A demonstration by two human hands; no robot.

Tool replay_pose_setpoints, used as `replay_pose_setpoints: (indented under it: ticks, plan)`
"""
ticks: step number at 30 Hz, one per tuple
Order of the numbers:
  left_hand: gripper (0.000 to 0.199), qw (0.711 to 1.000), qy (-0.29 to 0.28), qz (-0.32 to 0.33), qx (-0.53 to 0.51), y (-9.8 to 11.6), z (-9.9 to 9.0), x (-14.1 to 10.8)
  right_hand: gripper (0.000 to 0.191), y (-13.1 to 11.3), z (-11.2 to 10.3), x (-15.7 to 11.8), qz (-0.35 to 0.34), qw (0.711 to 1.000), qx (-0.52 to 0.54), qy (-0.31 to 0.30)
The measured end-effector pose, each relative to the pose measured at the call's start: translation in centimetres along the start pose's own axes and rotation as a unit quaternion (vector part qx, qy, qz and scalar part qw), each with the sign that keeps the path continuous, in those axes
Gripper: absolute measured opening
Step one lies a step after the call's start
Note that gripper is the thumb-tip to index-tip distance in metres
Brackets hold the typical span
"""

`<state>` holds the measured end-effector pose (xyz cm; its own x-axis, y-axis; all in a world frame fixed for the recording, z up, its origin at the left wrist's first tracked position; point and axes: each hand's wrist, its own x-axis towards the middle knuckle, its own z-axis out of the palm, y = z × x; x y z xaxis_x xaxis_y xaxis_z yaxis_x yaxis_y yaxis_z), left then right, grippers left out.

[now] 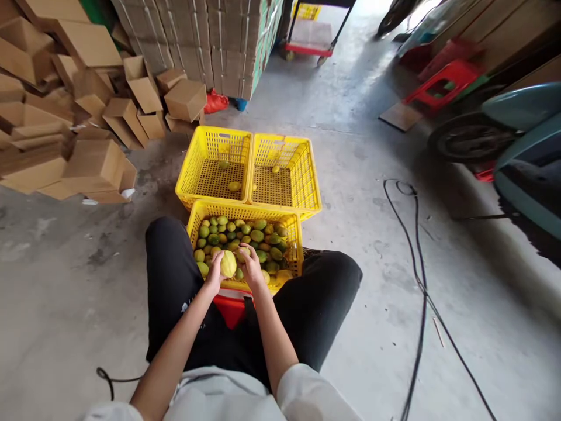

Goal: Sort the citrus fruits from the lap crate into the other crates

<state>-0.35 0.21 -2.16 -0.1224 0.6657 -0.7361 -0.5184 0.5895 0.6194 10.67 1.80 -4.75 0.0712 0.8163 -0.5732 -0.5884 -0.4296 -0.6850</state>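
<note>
Between my knees stands a yellow crate (191, 229) holding many green and yellow fruits (256, 235). Over its near side, my left hand (214, 273) is closed round a large yellow-green fruit (228, 264). Just to the right, my right hand (251, 268) has its fingers on a smaller yellowish fruit (242, 254), also above the crate. The two hands are close together but apart. Beyond this crate are two more yellow crates side by side; the left one (184, 182) and the right one (316, 182) each hold a few fruits.
Cardboard boxes (94, 161) are heaped at the left, below a tall carton stack (219, 47). A black cable (423, 280) runs over the floor at the right. Farther right are a red stool (451, 82) and a scooter (526, 134). A trolley (309, 44) stands at the back.
</note>
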Motion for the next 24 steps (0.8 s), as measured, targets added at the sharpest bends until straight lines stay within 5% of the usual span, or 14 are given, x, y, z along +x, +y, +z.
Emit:
replay_pose_setpoints:
  ticks: [13,20,24]
  plan:
    - [0.034,0.996,0.014,0.03,0.086,0.3,0.04,-0.51,0.041,-0.18,0.04,-0.23,0.005,0.996,-0.061,0.06]
    - [0.041,0.992,-0.009,0.034,0.119,0.23,0.02,-0.59,0.032,0.16,0.22,-0.61,-0.095,0.985,-0.132,0.054]
    - [0.043,0.993,-0.004,0.026,0.119,0.13,-0.01,-0.42,0.033,0.1,0.34,-0.66,-0.088,0.988,-0.119,0.053]
